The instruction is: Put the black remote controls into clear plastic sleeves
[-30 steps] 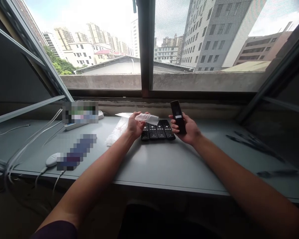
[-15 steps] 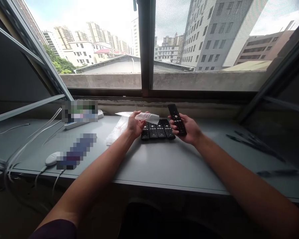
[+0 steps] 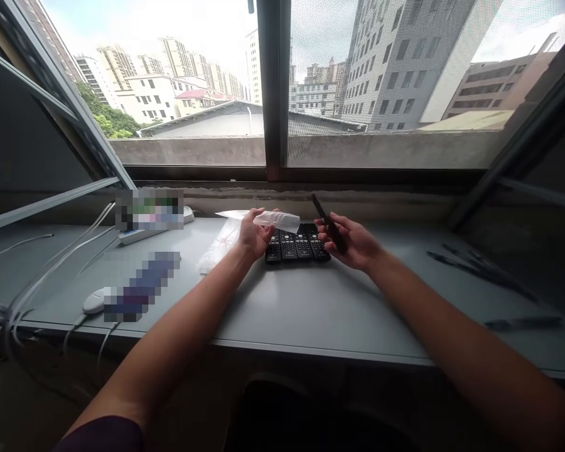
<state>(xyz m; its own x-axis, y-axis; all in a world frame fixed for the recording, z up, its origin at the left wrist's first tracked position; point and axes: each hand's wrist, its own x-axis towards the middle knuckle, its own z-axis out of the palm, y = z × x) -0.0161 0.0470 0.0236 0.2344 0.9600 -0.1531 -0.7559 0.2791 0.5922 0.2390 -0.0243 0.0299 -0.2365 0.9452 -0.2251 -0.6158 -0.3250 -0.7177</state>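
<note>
My left hand (image 3: 255, 235) is closed on a clear plastic bag (image 3: 282, 221), which points to the right above the desk. In my right hand (image 3: 355, 242) is a black remote control (image 3: 330, 225), held tilted with its narrow edge towards me, so its buttons are hidden. Between and behind my hands, several black remotes (image 3: 289, 250) lie side by side in a row on the desk, buttons up; the plastic bag and my fingers cover part of them. A pile of clear plastic bags (image 3: 218, 248) lies just left of my left hand.
The grey desk (image 3: 282, 307) runs below a window. Left on it are a white power strip (image 3: 144, 233), a blurred-out blue object (image 3: 144, 289), a white round device (image 3: 94, 302) and white cables (image 3: 51, 270). Dark cables (image 3: 480, 273) lie at the right.
My right hand has turned the remote control from showing its button face to showing its edge. My left hand and the plastic bag have stayed nearly still.
</note>
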